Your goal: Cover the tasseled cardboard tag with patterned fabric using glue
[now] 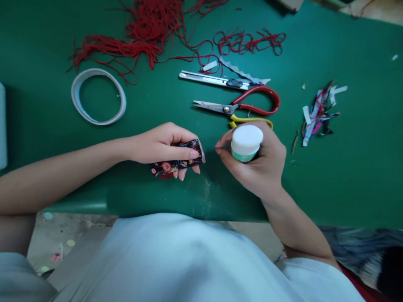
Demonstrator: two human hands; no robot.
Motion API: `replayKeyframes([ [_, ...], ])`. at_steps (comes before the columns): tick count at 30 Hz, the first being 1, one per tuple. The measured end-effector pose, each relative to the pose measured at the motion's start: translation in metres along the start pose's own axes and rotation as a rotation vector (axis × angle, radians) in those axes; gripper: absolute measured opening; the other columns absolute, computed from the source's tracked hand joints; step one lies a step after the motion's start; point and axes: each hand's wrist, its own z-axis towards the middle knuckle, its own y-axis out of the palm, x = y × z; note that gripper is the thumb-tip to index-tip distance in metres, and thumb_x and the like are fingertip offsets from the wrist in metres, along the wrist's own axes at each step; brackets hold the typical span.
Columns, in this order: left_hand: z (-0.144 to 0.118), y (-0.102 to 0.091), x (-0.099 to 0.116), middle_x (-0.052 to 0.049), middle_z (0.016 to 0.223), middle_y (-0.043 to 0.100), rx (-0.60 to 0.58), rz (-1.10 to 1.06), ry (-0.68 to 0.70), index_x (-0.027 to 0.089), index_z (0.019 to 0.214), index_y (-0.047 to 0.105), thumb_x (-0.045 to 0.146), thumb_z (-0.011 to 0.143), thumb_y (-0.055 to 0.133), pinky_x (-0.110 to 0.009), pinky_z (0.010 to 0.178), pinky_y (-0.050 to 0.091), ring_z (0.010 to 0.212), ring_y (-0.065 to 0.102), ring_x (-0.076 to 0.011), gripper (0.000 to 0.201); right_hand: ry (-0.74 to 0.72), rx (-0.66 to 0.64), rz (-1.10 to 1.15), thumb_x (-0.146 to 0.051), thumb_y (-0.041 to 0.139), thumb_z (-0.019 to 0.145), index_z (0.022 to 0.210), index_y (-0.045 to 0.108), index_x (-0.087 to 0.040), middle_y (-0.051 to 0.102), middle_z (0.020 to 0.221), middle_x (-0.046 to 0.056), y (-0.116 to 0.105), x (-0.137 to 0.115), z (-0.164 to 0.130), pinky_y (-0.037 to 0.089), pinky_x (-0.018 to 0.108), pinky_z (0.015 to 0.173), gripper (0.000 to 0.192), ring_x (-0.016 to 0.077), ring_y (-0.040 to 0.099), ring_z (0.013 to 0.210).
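Left hand (166, 144) around dark floral piece (165, 167)

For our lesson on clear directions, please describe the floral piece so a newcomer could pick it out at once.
Start at the near side of the green table. There the left grip holds the floral piece, small and dark. Its bright flower print sets it apart from the white-and-green container in the right grip.
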Motion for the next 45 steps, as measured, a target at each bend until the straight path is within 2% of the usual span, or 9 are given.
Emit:
replayKeyframes([
  [7, 0.000, 0.000, 0.000, -0.007, 0.082, 0.076, -0.007, -0.015, 0.009, 0.012, 0.085, 0.066, 0.027, 0.085, 0.067, -0.014, 0.050, 0.055, 0.055, 0.069, -0.0102, 0.015, 0.011, -0.045, 0.122, -0.009, 0.070, 0.072, 0.089, 0.058, -0.027, 0.064, 0.082, -0.001, 0.001, 0.006, -0.001, 0.054, 0.032, 0.063, 0.027, 0.0181, 0.065, 0.071],
  [14, 0.000, 0.000, -0.001, -0.006, 0.082, 0.076, -0.017, -0.021, 0.021, 0.012, 0.085, 0.066, 0.026, 0.087, 0.066, -0.013, 0.049, 0.054, 0.055, 0.069, -0.0099, 0.014, -0.048, 0.009, 0.112, -0.002, 0.071, 0.067, 0.086, 0.061, -0.023, 0.064, 0.081, -0.001, 0.001, 0.005, 0.001, 0.052, 0.029, 0.064, 0.030, 0.0147, 0.064, 0.067],
  [17, 0.000, -0.001, -0.002, -0.006, 0.082, 0.076, -0.015, -0.008, 0.028, 0.012, 0.085, 0.067, 0.027, 0.086, 0.066, -0.013, 0.050, 0.055, 0.055, 0.069, -0.0102, 0.014, -0.105, 0.024, 0.015, -0.007, 0.077, 0.068, 0.084, 0.063, -0.023, 0.069, 0.080, -0.001, -0.001, 0.004, 0.001, 0.051, 0.028, 0.065, 0.026, 0.0146, 0.065, 0.071],
  [22, 0.000, -0.001, -0.002, -0.006, 0.082, 0.076, -0.006, 0.000, 0.029, 0.012, 0.086, 0.068, 0.028, 0.086, 0.067, -0.015, 0.051, 0.056, 0.055, 0.070, -0.0109, 0.016, -0.115, 0.062, -0.204, -0.022, 0.080, 0.070, 0.081, 0.061, -0.025, 0.067, 0.077, -0.001, -0.004, 0.004, 0.001, 0.049, 0.030, 0.060, 0.023, 0.0157, 0.060, 0.067],
  [26, 0.000, -0.001, -0.001, -0.006, 0.077, 0.075, 0.000, 0.000, 0.023, 0.012, 0.085, 0.068, 0.030, 0.085, 0.068, -0.014, 0.051, 0.056, 0.053, 0.068, -0.0102, 0.017, -0.269, -0.035, -0.261, -0.017, 0.072, 0.075, 0.089, 0.059, -0.024, 0.069, 0.083, 0.002, -0.005, 0.002, 0.002, 0.052, 0.031, 0.065, 0.021, 0.0177, 0.064, 0.073],
  [30, 0.000, -0.001, -0.001, -0.004, 0.066, 0.072, -0.007, 0.011, 0.027, 0.012, 0.086, 0.069, 0.032, 0.085, 0.068, -0.014, 0.049, 0.054, 0.048, 0.066, -0.0098, 0.020, -0.450, -0.083, -0.446, -0.016, 0.065, 0.077, 0.107, 0.055, -0.020, 0.071, 0.093, 0.007, -0.010, 0.003, 0.002, 0.055, 0.029, 0.069, 0.032, 0.0186, 0.067, 0.081],
  [36, 0.000, -0.001, -0.002, -0.004, 0.072, 0.074, -0.016, 0.043, 0.030, 0.012, 0.086, 0.068, 0.032, 0.086, 0.067, -0.013, 0.050, 0.054, 0.054, 0.069, -0.0104, 0.020, -0.616, -0.156, -0.491, -0.019, 0.061, 0.082, 0.107, 0.055, -0.021, 0.069, 0.095, 0.007, -0.017, 0.014, 0.008, 0.055, 0.034, 0.073, 0.026, 0.0213, 0.066, 0.083],
  [40, 0.000, -0.002, -0.002, -0.006, 0.080, 0.075, -0.025, 0.056, 0.032, 0.012, 0.089, 0.067, 0.030, 0.087, 0.066, -0.013, 0.050, 0.053, 0.058, 0.070, -0.0102, 0.018, -0.598, -0.166, -0.561, -0.019, 0.059, 0.087, 0.115, 0.057, -0.026, 0.070, 0.099, 0.005, -0.018, 0.020, 0.010, 0.051, 0.036, 0.081, 0.029, 0.0219, 0.066, 0.093],
  [45, 0.000, -0.002, -0.001, -0.005, 0.076, 0.075, -0.032, 0.016, 0.014, 0.012, 0.089, 0.066, 0.029, 0.089, 0.064, -0.012, 0.049, 0.052, 0.054, 0.068, -0.0090, 0.017, -0.539, -0.131, -0.541, -0.028, 0.058, 0.090, 0.111, 0.063, -0.033, 0.072, 0.097, 0.002, -0.014, 0.025, 0.008, 0.049, 0.038, 0.080, 0.022, 0.0214, 0.066, 0.091],
])
